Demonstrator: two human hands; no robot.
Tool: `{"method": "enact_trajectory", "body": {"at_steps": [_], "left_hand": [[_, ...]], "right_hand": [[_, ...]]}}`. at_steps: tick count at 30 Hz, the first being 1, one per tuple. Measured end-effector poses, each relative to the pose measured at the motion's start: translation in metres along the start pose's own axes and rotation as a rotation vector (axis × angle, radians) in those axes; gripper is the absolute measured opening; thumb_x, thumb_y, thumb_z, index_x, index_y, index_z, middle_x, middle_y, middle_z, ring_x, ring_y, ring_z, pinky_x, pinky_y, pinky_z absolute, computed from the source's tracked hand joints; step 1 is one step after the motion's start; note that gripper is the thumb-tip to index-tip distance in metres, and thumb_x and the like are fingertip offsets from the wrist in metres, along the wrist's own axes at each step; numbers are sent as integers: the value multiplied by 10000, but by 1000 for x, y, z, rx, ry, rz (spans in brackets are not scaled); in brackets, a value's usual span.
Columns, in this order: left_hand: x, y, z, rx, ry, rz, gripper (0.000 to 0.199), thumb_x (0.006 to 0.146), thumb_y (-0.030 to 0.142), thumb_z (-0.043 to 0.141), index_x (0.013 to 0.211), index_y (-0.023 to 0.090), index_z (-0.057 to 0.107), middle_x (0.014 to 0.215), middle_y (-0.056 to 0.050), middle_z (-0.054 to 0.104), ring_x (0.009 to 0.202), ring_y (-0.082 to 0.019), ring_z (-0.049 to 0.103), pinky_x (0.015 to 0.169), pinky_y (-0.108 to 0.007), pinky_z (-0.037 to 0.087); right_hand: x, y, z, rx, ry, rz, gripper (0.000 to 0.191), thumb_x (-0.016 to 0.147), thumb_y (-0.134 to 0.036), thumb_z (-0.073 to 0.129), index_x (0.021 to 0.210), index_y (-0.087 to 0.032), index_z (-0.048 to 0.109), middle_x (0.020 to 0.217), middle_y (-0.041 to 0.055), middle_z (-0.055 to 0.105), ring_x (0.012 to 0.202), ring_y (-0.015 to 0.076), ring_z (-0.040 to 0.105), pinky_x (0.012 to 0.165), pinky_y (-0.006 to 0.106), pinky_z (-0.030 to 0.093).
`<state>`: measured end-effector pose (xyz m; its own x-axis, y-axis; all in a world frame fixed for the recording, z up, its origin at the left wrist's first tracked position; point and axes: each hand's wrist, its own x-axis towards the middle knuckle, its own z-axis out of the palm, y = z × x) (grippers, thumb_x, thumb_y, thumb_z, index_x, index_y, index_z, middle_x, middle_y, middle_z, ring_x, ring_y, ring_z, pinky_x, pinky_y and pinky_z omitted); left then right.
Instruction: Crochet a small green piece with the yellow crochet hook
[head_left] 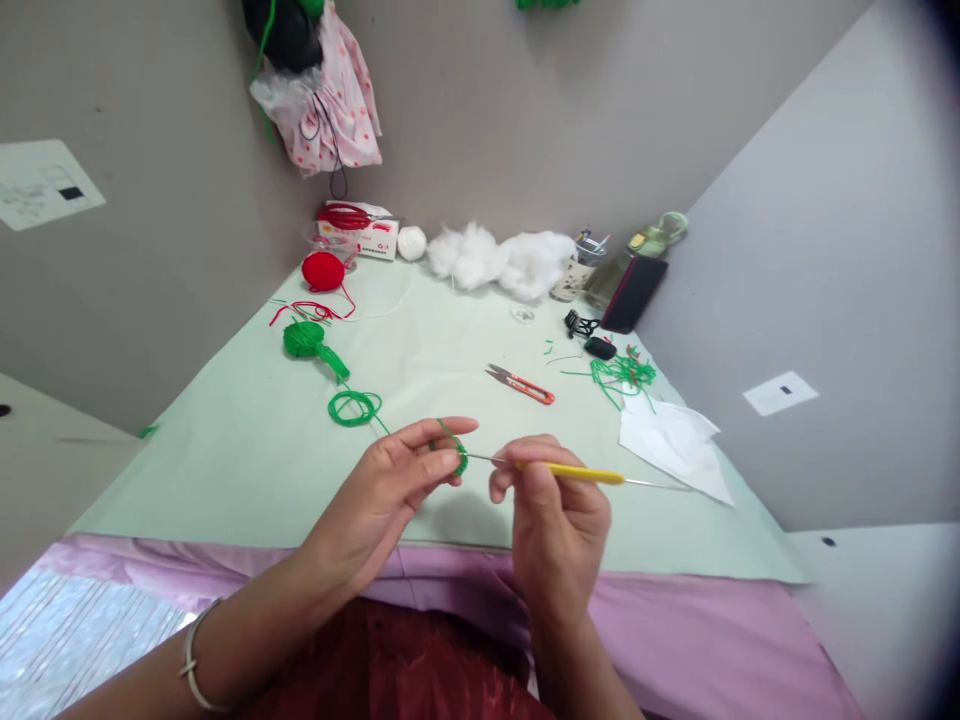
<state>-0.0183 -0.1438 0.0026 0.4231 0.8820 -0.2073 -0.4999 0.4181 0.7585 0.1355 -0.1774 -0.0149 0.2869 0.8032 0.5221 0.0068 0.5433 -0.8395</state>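
My left hand pinches a small green crochet piece between thumb and fingers, with a strand of green yarn running over the index finger. In my right hand is a crochet hook with a yellow handle, held like a pen. Its metal tip reaches left to the green piece; whether it sits inside a stitch I cannot tell. Green yarn lies in loose coils left of my hands and leads back to a green yarn ball. Orange-handled thread snips lie beyond my hands.
At the back left are a red yarn ball, red scissors and a white yarn ball. White stuffing lies at the back. A phone, green yarn scraps and white paper are on the right.
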Motion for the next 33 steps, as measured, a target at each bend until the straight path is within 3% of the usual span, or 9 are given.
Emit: {"method": "enact_trajectory", "body": {"at_steps": [3,8,12,17,25,30,33], "left_hand": [[-3,-2,1,75,-27,28,261,821,261,888,1079,273,856,898,7,733,873,-122,636,880,-237,494],[-6,-4,-2,143,-14,39,320,839,279,879,1154,304,832,971,0,736,992,-162,654,984,-298,474],[-7,-2,-4,170,-7,47,288,840,300,864,1127,306,845,935,11,671,961,-158,613,954,-294,459],[-8,1,-3,193,-8,33,260,859,282,815,1115,301,852,916,0,646,902,-162,570,883,-300,444],[-8,0,-4,238,-9,65,228,876,300,818,1098,342,851,868,26,603,870,-140,569,866,-271,452],[-6,-1,-6,264,28,99,223,861,289,839,1077,345,856,878,28,603,878,-132,575,846,-244,470],[-6,-4,-6,276,47,143,251,856,277,852,1098,346,851,860,31,600,859,-122,576,822,-225,485]], "right_hand": [[-1,0,3,14,-75,32,196,1028,-200,630,1035,-281,808,931,16,755,765,131,680,668,276,562],[-3,6,0,81,-41,146,175,1036,-247,634,1017,-259,808,921,11,763,724,104,675,694,256,567],[2,6,-1,264,-27,218,178,1036,-298,638,979,-235,795,891,18,772,670,100,689,638,243,589],[5,1,-4,284,-99,197,225,1074,-277,558,1000,-228,764,930,30,800,681,117,730,655,271,630],[-3,-5,-12,-65,-133,-59,243,1074,-170,514,1108,-246,742,1005,34,792,770,146,749,727,324,617],[-6,-5,-13,-270,-213,-247,272,1051,-111,502,1154,-248,713,1000,53,801,939,194,771,816,358,631],[-6,-5,-13,-388,-244,-377,238,1046,-133,523,1155,-231,710,966,68,801,962,202,785,782,334,647]]}}
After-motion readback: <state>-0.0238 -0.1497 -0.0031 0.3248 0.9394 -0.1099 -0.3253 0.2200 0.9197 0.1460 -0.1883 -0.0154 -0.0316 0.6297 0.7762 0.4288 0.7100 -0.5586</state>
